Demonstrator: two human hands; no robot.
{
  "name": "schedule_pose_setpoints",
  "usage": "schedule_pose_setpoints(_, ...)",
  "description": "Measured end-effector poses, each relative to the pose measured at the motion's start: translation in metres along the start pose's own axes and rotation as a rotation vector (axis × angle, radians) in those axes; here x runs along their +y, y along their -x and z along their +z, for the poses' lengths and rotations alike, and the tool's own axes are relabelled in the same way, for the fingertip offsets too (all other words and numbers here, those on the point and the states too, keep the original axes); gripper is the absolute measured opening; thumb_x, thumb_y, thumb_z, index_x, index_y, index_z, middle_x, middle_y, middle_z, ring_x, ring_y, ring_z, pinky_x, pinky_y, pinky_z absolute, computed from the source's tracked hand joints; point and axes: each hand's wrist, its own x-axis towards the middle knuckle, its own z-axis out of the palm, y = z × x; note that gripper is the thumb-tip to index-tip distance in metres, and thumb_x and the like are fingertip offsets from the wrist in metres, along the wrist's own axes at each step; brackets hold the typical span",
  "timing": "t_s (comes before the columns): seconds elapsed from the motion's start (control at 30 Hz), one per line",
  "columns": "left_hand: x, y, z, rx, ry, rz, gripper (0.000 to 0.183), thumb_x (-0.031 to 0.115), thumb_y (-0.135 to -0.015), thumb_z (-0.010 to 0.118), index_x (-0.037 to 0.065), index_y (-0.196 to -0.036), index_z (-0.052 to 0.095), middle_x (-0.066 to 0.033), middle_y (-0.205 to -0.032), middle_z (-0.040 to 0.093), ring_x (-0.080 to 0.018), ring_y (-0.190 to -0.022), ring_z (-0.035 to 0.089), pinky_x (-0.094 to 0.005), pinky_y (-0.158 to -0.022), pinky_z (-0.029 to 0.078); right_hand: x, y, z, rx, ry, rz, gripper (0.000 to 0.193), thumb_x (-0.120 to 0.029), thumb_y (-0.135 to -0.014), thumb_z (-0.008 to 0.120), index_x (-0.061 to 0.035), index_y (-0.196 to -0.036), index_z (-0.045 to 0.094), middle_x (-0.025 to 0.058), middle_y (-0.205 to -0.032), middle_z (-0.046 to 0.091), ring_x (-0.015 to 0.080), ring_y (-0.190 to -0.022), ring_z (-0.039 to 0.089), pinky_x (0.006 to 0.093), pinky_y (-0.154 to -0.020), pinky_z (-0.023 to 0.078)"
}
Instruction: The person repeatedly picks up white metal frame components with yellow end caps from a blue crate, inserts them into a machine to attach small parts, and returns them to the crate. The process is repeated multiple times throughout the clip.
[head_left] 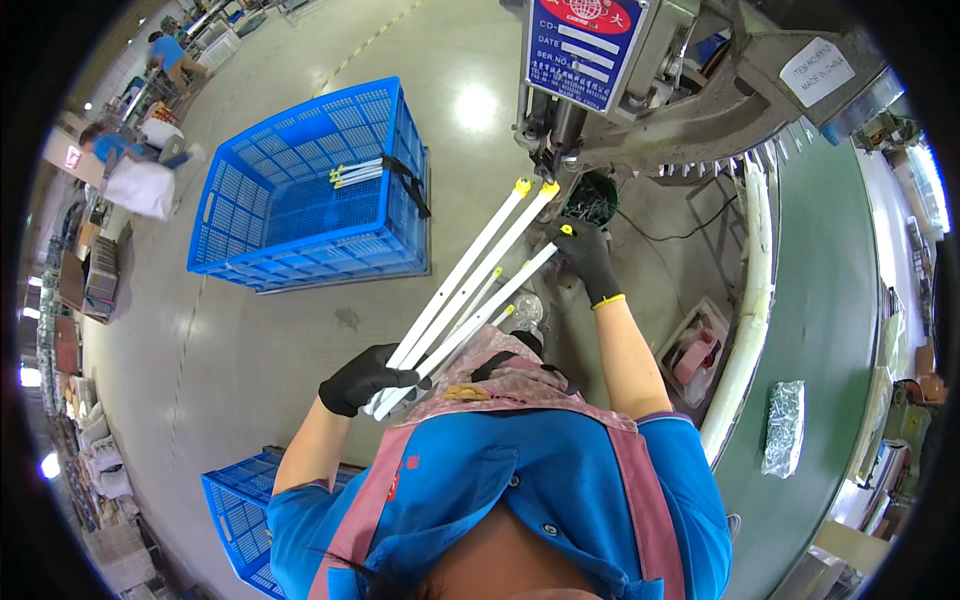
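Observation:
My black-gloved left hand is wrapped around the lower ends of several slim white bars, which fan out up and to the right. Yellow end pieces cap their far ends. The tip of one bar, yellow end piece included, lies right under the working nose of a grey press-like machine; whether they touch I cannot tell. My black-gloved right hand is closed on the nearer bar by its yellow end. Its fingertips are partly hidden.
A large blue crate with a few white bars stands left; another blue crate is lower left. Under the machine sits a bin of small metal parts. A green work surface runs along the right. People work at the far left.

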Motion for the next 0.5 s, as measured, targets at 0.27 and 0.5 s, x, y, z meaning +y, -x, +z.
schedule_pose_setpoints(0.27,0.007,0.015,0.017,0.080,0.091,0.068,0.044,0.020,-0.083,0.066,-0.004,-0.118,0.055,-0.0114,-0.098,0.065,-0.0162,-0.083,0.062,-0.0298,-0.076,0.049,-0.050,0.000,-0.001,0.216,-0.307,-0.121,0.028,-0.020,-0.084,0.067,0.0036,-0.100,0.065,0.0075,-0.081,0.063,0.0111,-0.073,0.058,0.0261,-0.067,0.046)
schedule_pose_setpoints(0.5,0.012,0.015,0.021,0.189,0.112,0.091,0.044,0.016,-0.080,0.066,-0.003,-0.118,0.053,-0.0138,-0.098,0.066,-0.0197,-0.083,0.063,-0.0317,-0.076,0.051,-0.079,-0.014,-0.012,0.321,-0.038,-0.530,0.025,-0.017,-0.083,0.067,0.0029,-0.097,0.065,0.0045,-0.079,0.064,0.0095,-0.072,0.055,0.0254,-0.067,0.045)
